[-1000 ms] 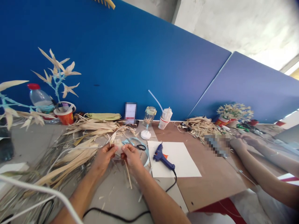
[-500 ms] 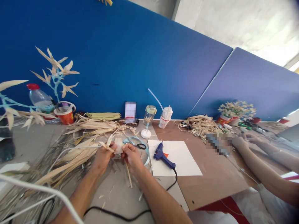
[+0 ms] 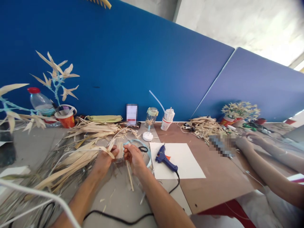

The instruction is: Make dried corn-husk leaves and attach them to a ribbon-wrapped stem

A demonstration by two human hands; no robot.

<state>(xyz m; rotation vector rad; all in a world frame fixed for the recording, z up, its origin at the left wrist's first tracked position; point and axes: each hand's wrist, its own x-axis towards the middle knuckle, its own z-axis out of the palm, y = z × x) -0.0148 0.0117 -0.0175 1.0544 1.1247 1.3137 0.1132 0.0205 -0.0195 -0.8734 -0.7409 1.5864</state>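
Observation:
Both hands are close together over the table's near left part. My left hand (image 3: 106,161) is closed, pinching pale corn husk pieces (image 3: 110,152) that stick out beyond the thumb. My right hand (image 3: 135,157) is just right of it, fingers curled together; whatever they hold is too small to make out. A pale husk strip (image 3: 120,149) shows between the hands. Below my right hand a narrow dry strip (image 3: 129,177) slants toward me; whether the hand touches it I cannot tell. Behind the right hand lie black-handled scissors (image 3: 143,148) and a light blue ribbon coil (image 3: 149,158).
A blue glue gun (image 3: 164,158) rests on white paper (image 3: 190,167). Dry husks (image 3: 78,158) pile up at left. Behind stand a small husk flower on a white base (image 3: 147,136), a jar (image 3: 152,113), and a paper cup (image 3: 166,124). Another person's arms (image 3: 258,171) are at right.
A wide pale husk piece showed between my hands before; now only a narrower strip is seen there. My right fingers have curled in and lifted slightly. The view has shifted slightly.

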